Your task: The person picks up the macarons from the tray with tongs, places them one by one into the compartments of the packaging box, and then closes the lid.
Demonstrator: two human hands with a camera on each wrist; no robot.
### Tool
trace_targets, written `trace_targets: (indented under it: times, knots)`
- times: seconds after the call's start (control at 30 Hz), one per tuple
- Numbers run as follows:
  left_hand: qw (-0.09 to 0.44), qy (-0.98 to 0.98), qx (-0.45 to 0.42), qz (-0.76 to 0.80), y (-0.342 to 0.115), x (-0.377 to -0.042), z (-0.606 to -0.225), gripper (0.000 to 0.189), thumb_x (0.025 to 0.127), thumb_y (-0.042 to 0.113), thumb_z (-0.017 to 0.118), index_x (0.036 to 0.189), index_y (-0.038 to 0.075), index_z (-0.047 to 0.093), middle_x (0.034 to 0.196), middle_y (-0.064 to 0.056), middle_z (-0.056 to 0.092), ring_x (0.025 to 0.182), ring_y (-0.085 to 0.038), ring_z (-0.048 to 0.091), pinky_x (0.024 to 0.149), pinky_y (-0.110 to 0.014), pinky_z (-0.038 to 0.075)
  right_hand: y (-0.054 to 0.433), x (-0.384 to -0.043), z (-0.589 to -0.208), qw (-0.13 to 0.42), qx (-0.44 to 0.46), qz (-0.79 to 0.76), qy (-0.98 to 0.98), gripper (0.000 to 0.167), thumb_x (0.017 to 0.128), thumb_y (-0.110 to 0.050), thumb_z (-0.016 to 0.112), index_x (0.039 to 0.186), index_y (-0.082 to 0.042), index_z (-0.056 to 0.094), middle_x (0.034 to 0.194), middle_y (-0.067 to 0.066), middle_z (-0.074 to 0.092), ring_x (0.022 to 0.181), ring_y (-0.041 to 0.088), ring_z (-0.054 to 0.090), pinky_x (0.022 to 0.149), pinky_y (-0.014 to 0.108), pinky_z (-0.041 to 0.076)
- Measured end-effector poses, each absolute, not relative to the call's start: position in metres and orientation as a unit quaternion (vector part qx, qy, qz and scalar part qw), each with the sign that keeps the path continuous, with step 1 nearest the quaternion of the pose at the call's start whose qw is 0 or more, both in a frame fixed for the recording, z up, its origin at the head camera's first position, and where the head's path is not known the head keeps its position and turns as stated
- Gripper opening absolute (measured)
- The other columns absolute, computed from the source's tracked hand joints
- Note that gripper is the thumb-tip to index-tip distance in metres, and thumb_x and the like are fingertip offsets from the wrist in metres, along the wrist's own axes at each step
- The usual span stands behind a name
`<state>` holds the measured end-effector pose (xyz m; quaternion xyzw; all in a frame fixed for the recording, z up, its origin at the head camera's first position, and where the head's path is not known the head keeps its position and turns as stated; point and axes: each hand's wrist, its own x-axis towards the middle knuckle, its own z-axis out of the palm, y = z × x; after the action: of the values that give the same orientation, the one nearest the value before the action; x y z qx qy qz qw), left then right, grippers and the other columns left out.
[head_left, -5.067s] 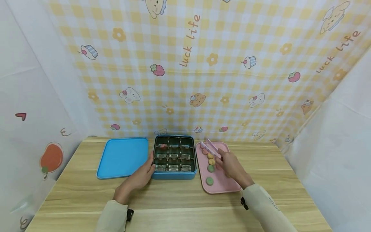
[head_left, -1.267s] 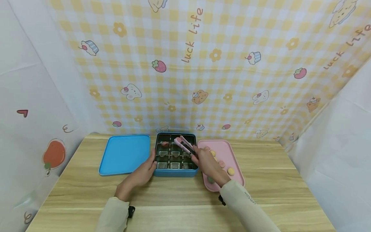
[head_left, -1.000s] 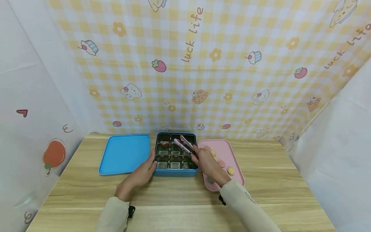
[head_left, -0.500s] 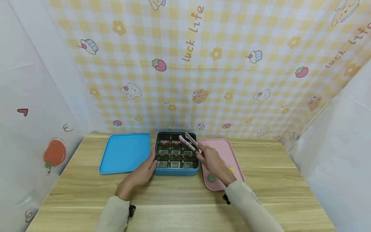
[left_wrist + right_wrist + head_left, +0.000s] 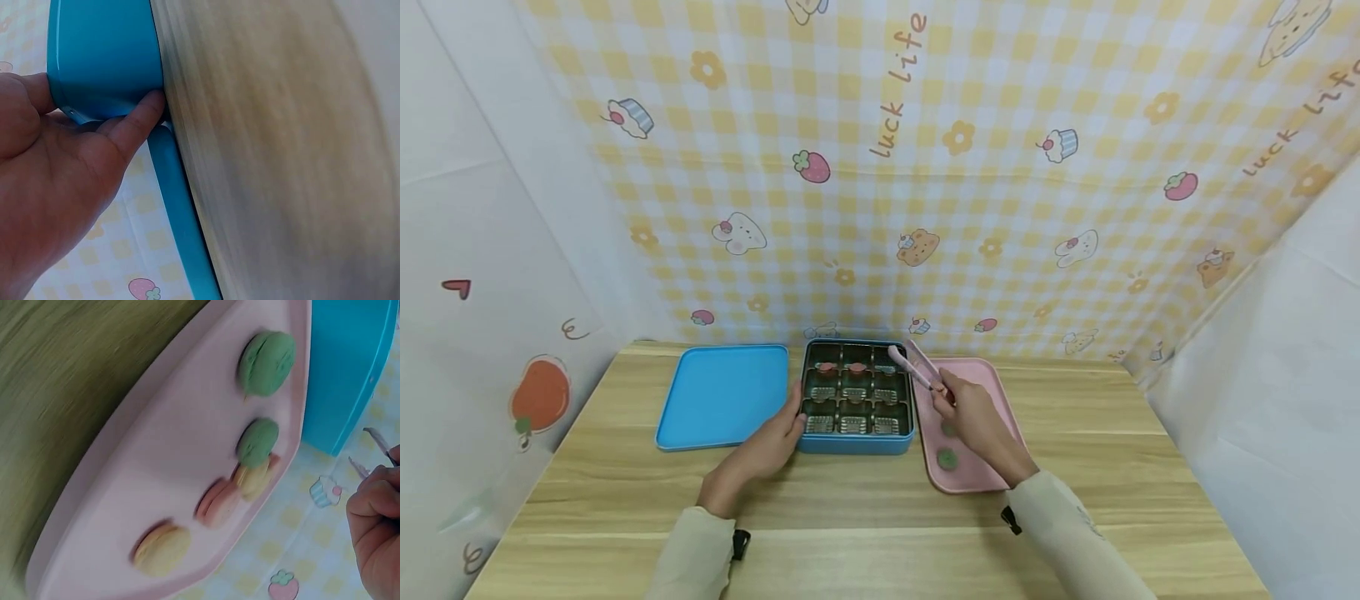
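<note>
My left hand point(image 5: 767, 450) holds the left side of a blue tin point(image 5: 853, 445) with a compartmented insert. In the left wrist view, the fingers lie along its wall and the thumb is at the rim. Pink macarons sit in the back-left point(image 5: 827, 367) and back-middle point(image 5: 857, 367) compartments. My right hand point(image 5: 976, 417) grips pale pink tongs point(image 5: 917, 372), their tips apart with nothing between them, over the gap between tin and pink tray point(image 5: 973, 479). On the tray, the right wrist view shows green macarons point(image 5: 267, 362), yellow macarons point(image 5: 161, 549) and a pink macaron point(image 5: 217, 503).
A blue lid point(image 5: 722, 396) lies flat left of the tin. The wooden table point(image 5: 850, 550) meets a yellow checked cloth point(image 5: 865, 283) behind the tin and tray. White cloth point(image 5: 490, 275) hangs on the left side.
The tongs carried a pink macaron from the tray into the back-middle compartment and let it go. They have since moved right, toward the tray. The left hand has stayed on the tin.
</note>
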<state>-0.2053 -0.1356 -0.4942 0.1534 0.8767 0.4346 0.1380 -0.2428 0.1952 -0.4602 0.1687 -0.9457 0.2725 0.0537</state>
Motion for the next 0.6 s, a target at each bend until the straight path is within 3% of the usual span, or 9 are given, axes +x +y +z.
trace_targets:
  times: [0.13,0.27,0.37,0.43,0.5,0.6]
  knots:
    - [0.138,0.877,0.152,0.435,-0.136,-0.206,-0.495,0.062,0.11,0.012,0.027,0.154,-0.006,-0.014,0.162,-0.026,-0.009,0.149,-0.04,0.0,0.12,-0.057,0.011,0.208,-0.242,-0.461,0.066,0.162,0.276,-0.945,0.008,0.097,-0.015,0.061,0.091,-0.011,0.057,0.059,-0.002,0.046,0.045,0.006,0.038,0.04,0.021,0.03]
    - [0.135,0.876,0.149,0.437,-0.135,-0.206,-0.496,0.062,0.11,0.013,0.027,0.154,-0.006,-0.013,0.162,-0.026,-0.009,0.149,-0.04,0.001,0.12,-0.058,0.012,0.222,-0.239,-0.462,0.043,0.14,0.28,-0.949,0.009,0.098,-0.016,0.06,0.095,-0.008,0.059,0.059,-0.002,0.045,0.045,0.006,0.037,0.04,0.019,0.03]
    - [0.133,0.877,0.145,0.439,-0.135,-0.207,-0.497,0.063,0.11,0.014,0.028,0.155,-0.004,-0.013,0.163,-0.025,-0.007,0.15,-0.04,0.003,0.12,-0.058,0.013,0.23,-0.235,-0.464,0.027,0.124,0.271,-0.954,0.02,0.098,-0.016,0.06,0.112,-0.003,0.063,0.059,-0.002,0.045,0.046,0.006,0.038,0.04,0.019,0.029]
    - [0.132,0.877,0.145,0.439,-0.135,-0.208,-0.499,0.063,0.11,0.015,0.028,0.155,-0.004,-0.013,0.163,-0.025,-0.006,0.149,-0.041,0.004,0.119,-0.059,0.015,0.235,-0.234,-0.465,0.023,0.124,0.263,-0.957,0.024,0.098,-0.016,0.06,0.115,0.0,0.063,0.058,-0.002,0.045,0.046,0.006,0.038,0.04,0.019,0.028]
    - [0.133,0.876,0.144,0.44,-0.136,-0.208,-0.499,0.064,0.11,0.016,0.028,0.155,-0.002,-0.013,0.163,-0.024,-0.006,0.15,-0.04,0.005,0.119,-0.058,0.015,0.239,-0.232,-0.466,0.02,0.124,0.257,-0.958,0.021,0.098,-0.016,0.06,0.11,-0.001,0.064,0.057,-0.003,0.044,0.046,0.007,0.037,0.04,0.019,0.028]
    - [0.134,0.876,0.144,0.441,-0.137,-0.209,-0.5,0.064,0.11,0.016,0.029,0.156,-0.001,-0.013,0.164,-0.023,-0.006,0.15,-0.04,0.005,0.119,-0.059,0.015,0.243,-0.23,-0.469,0.016,0.127,0.245,-0.961,0.014,0.098,-0.018,0.061,0.09,-0.007,0.058,0.056,-0.003,0.043,0.046,0.007,0.037,0.042,0.019,0.028]
